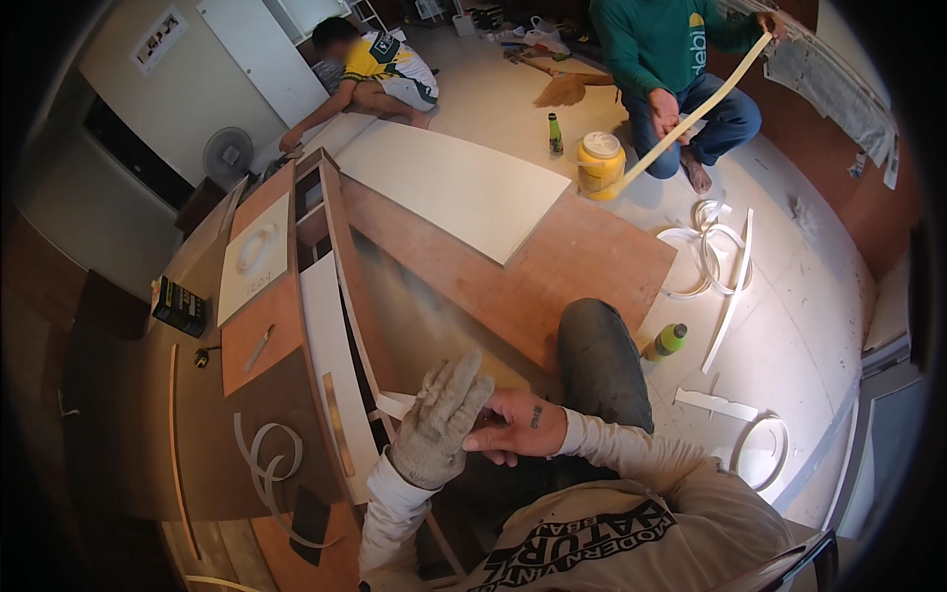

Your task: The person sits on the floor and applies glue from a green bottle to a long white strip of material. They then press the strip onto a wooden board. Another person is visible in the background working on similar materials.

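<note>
My left hand [439, 419], in a grey knitted work glove, is raised over the wooden frame with its fingers stretched upward and close together. Against it rests my bare right hand [523, 422], its fingers curled and its thumb at the glove's palm side. What the right fingers hold, if anything, is hidden. A short white strip [395, 404] shows just left of the glove; whether either hand holds it cannot be made out. Beside my hands runs the long wooden frame [340, 266] with white panels set along it.
A white board [454, 183] lies on a brown sheet [602, 257]. Coiled edging strips [705, 252], a green bottle [669, 341] and a yellow tub [601, 163] stand right. One co-worker [681, 79] holds a long strip; another [380, 74] crouches behind. A knife [260, 345] and dark can [180, 306] lie left.
</note>
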Demonstrator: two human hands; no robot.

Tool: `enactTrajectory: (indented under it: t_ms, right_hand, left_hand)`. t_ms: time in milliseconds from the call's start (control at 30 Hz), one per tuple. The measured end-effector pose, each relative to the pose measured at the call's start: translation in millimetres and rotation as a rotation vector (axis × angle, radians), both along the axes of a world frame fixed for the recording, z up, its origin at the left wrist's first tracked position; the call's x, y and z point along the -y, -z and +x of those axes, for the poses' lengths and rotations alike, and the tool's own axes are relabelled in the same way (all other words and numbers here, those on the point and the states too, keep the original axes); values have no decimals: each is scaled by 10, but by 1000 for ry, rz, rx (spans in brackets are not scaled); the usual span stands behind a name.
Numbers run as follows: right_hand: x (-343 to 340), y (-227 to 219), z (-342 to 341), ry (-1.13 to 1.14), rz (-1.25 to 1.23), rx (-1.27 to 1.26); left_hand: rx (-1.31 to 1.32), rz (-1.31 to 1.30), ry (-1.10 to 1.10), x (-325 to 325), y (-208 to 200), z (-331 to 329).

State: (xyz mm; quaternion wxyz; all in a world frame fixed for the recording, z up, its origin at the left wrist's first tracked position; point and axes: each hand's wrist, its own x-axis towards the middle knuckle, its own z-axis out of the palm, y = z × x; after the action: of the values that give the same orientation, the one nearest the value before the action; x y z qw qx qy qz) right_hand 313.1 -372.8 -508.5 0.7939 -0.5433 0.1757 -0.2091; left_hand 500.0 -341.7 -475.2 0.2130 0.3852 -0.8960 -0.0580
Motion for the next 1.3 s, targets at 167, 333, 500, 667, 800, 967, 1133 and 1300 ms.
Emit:
enactTrajectory:
  t_ms: [167,333,500,667,800,967,1133,1300]
  right_hand:
    - [-51,102,60,-11,108,-69]
    - [-116,244,108,29,230,-23]
    - [-240,201,190,194,230,18]
    - [-235,169,206,247,115,100]
    - [-172,74,235,238,26,108]
    - [-126,131,105,237,-158,43]
    - [-159,281,52,213,-49,10]
    - [121,163,-35,148,-563,-322]
  left_hand:
    - [137,81,-40,8,127,59]
    - [277,-252,-199,-25,141,97]
    - [269,-348,-431,-52,279,130]
    - [126,-166,-503,-43,349,84]
    - [-171,36,-462,-22,189,136]
    - [-307,62,-545,131,223,558]
    - [-260,4,-542,172,231,609]
    - [288,-295,-713,231,493,599]
